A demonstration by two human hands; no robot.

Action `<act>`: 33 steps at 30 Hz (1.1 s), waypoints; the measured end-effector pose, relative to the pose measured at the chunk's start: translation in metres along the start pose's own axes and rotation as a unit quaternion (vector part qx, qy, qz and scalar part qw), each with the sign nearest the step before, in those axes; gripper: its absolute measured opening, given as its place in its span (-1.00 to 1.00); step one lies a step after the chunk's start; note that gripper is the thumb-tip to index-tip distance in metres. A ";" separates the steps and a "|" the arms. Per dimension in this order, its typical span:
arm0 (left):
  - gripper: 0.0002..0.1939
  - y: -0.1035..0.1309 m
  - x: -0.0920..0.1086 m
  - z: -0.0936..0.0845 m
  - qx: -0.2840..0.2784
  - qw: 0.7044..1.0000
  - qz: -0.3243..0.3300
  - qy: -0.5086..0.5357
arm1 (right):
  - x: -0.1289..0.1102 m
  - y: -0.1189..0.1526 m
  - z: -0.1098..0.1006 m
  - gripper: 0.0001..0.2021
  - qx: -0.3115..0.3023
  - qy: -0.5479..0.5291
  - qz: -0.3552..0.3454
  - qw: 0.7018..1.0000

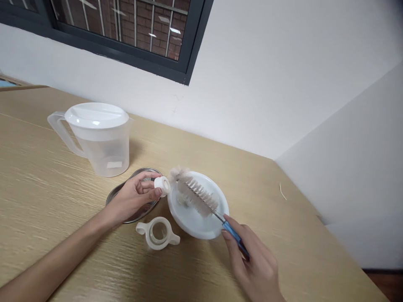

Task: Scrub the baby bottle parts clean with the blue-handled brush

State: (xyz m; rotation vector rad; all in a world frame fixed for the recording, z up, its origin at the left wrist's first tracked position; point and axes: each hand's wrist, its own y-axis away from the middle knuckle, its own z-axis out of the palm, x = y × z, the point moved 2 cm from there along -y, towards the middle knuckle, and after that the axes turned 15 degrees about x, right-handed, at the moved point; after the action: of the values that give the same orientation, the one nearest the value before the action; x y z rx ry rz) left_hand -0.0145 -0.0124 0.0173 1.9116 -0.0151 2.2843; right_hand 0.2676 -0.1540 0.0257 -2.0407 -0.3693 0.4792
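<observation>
Between its thumb and fingers, my left hand [137, 195] holds a small white cap [162, 186] over the right edge of a metal tray [115, 191]. My right hand [252, 260] grips the blue handle of a bottle brush [201, 197]. The white bristles lie over a pale bowl [201, 228], and their tip is close beside the cap; whether they touch is unclear. Something small and pale in the bowl is partly hidden by the bristles. A two-handled ring-shaped piece [158, 233] rests on the table in front of the tray and bowl.
A translucent lidded pitcher [107, 147] stands at the back left of the wooden table [94, 268]. A thin pale strip [282, 191] lies at the right. Behind the table are a white wall [245, 84] and a barred window [126, 25].
</observation>
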 end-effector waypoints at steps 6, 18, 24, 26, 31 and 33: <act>-0.42 -0.001 -0.003 0.000 -0.007 1.000 -0.006 0.018 | -0.001 0.000 0.001 -0.62 -0.008 0.000 -0.004 1.000; -0.44 0.000 0.000 -0.001 -0.003 1.000 0.006 -0.003 | 0.000 0.000 0.000 -0.61 -0.002 0.007 0.004 1.000; -0.42 0.000 -0.001 -0.001 -0.002 1.000 0.001 0.000 | 0.000 -0.001 0.000 -0.61 -0.007 0.001 0.003 1.000; -0.42 0.001 0.000 -0.001 -0.003 1.000 -0.003 -0.001 | 0.000 -0.002 0.000 -0.62 -0.007 -0.006 0.000 1.000; -0.41 0.002 0.002 -0.001 -0.003 1.000 -0.013 -0.008 | 0.000 -0.002 0.000 -0.61 -0.011 -0.007 0.002 1.000; -0.41 0.001 0.003 -0.001 -0.004 1.000 -0.012 -0.009 | 0.000 -0.001 0.000 -0.61 -0.016 -0.005 0.005 1.000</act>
State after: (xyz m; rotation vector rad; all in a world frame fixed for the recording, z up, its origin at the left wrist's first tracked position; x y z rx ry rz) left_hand -0.0163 -0.0133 0.0201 1.9184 -0.0028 2.2487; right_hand 0.2677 -0.1528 0.0267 -2.0720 -0.3746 0.4930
